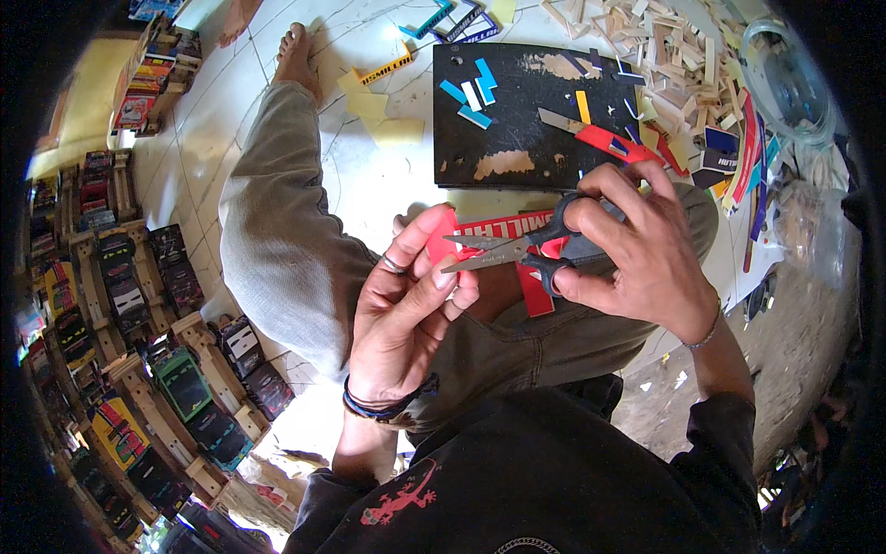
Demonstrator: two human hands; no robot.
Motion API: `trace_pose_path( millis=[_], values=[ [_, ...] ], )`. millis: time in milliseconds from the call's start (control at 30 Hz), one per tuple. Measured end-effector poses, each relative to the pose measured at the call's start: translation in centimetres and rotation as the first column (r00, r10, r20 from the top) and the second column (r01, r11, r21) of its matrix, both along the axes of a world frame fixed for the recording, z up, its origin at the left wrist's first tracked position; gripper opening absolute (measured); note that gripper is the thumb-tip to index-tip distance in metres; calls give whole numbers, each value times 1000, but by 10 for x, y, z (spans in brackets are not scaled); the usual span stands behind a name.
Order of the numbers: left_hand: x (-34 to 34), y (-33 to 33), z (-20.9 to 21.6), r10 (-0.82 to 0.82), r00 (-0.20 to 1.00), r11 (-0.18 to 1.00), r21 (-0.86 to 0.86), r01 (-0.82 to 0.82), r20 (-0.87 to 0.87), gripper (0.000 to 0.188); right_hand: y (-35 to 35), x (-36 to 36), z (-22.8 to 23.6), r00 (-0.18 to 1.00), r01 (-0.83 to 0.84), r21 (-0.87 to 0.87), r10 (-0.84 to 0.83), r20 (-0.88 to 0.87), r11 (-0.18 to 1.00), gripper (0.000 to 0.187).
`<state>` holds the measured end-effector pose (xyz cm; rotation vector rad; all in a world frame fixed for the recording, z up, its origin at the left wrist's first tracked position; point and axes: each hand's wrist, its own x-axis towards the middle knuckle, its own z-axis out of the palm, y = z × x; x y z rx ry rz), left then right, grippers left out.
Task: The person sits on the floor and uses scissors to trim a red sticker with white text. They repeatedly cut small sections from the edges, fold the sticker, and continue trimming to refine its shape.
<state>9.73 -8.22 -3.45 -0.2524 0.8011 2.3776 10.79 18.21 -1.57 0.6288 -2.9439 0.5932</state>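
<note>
My left hand (392, 319) pinches a red printed strip (441, 238) with pale lettering between thumb and fingers. My right hand (646, 245) has its thumb and fingers through the dark handles of a pair of scissors (498, 256). The scissor blades are apart and point toward my left fingertips, in front of the strip. One end of the strip hangs down behind the scissors; whether the blades touch it I cannot tell. Just beyond my right hand, a red utility knife (604, 140) with its blade out lies on a worn black board (531, 138).
Blue and white offcuts (480, 88) lie on the board. Past it are a heap of small wooden pieces (664, 55), a clear plastic tub (789, 83) and yellow paper sheets (397, 132). Wooden racks with packaged goods (185, 383) line the left. My bent leg (277, 222) stretches across the tiles.
</note>
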Motion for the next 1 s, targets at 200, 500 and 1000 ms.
trace_pose_path(
  millis=[200,500,1000],
  values=[
    [-1,1,0,-18,1000,1000,19,18,-1,50,1,-1,3,1000,-20,2,20,-23,1000,42],
    [-1,2,2,-25,999,999,29,24,40,50,1,-5,10,994,-41,28,44,-101,999,39],
    [-5,1,5,-57,997,998,21,56,58,51,4,-7,12,996,-74,-3,74,-52,997,38]
  ],
)
